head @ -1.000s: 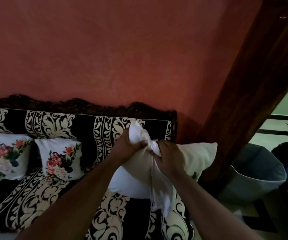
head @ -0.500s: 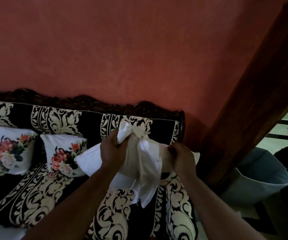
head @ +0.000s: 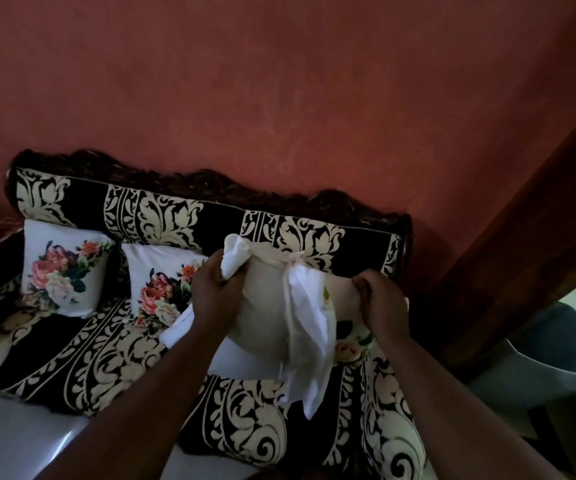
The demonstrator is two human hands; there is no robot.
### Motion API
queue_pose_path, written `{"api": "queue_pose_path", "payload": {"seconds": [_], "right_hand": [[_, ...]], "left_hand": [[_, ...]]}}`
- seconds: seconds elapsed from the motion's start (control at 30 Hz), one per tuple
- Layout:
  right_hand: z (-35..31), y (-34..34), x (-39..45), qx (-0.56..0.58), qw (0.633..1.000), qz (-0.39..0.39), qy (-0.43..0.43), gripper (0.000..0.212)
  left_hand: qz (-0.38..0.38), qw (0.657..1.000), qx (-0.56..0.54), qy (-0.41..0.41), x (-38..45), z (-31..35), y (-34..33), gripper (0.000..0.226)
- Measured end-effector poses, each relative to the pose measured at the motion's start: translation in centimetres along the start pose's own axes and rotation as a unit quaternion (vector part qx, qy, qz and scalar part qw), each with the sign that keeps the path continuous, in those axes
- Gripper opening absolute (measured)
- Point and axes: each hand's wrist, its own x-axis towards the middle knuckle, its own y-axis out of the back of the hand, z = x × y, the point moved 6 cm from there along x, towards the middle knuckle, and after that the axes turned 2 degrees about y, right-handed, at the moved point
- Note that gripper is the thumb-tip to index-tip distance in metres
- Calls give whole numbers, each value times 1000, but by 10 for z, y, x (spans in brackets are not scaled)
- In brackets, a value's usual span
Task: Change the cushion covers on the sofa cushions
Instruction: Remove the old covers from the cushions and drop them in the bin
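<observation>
I hold a cream cushion [head: 265,306] up over the right end of the black and cream patterned sofa [head: 89,348]. A white floral cover [head: 309,327] is bunched around it, with a loose flap hanging down in front. My left hand [head: 215,289] grips a bunched corner of the cover at the cushion's upper left. My right hand [head: 378,301] grips the cover's edge on the cushion's right side. Two cushions in white floral covers lean on the sofa back, one at far left [head: 63,268] and one beside it [head: 161,282].
A red wall [head: 279,98] rises behind the sofa. A dark wooden door frame [head: 522,244] slants down the right side. A grey basket-like container [head: 556,355] stands on the floor at the right. A pale surface [head: 12,441] lies at the lower left.
The cushion has turned so its bare cream side faces me, and my hands have spread farther apart along the cover. The view has shifted right along the sofa.
</observation>
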Motion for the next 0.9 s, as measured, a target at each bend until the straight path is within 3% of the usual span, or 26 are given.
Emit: {"api": "queue_pose_path", "payload": {"seconds": [0.1, 0.2, 0.3, 0.4, 0.5, 0.6, 0.67, 0.77, 0.9], "right_hand": [[21, 0, 6, -33, 998, -18, -53, 23], [80, 22, 2, -28, 982, -3, -189, 17], [116, 44, -3, 29, 971, 15, -239, 18], [97, 32, 0, 107, 966, 3, -235, 16], [79, 6, -5, 143, 962, -19, -231, 29], [84, -23, -17, 159, 949, -135, -235, 49], [93, -37, -22, 109, 949, -212, -205, 64], [109, -49, -25, 17, 954, -254, -158, 56], [122, -50, -29, -7, 951, -269, -152, 45]], "left_hand": [[28, 999, -37, 28, -8, -16, 15, 4], [121, 987, -78, 70, -5, -35, 51, 15], [172, 976, -90, 99, 19, -52, 80, 15], [150, 983, -53, 95, 29, -46, 60, 16], [99, 992, 23, 80, 28, -42, 17, 14], [68, 988, 122, 60, 26, -51, -18, 17], [38, 976, 212, 38, 28, -54, -36, 16], [1, 954, 300, 16, 30, -60, -59, 21], [-66, 920, 387, -6, 42, -85, -79, 36]]}}
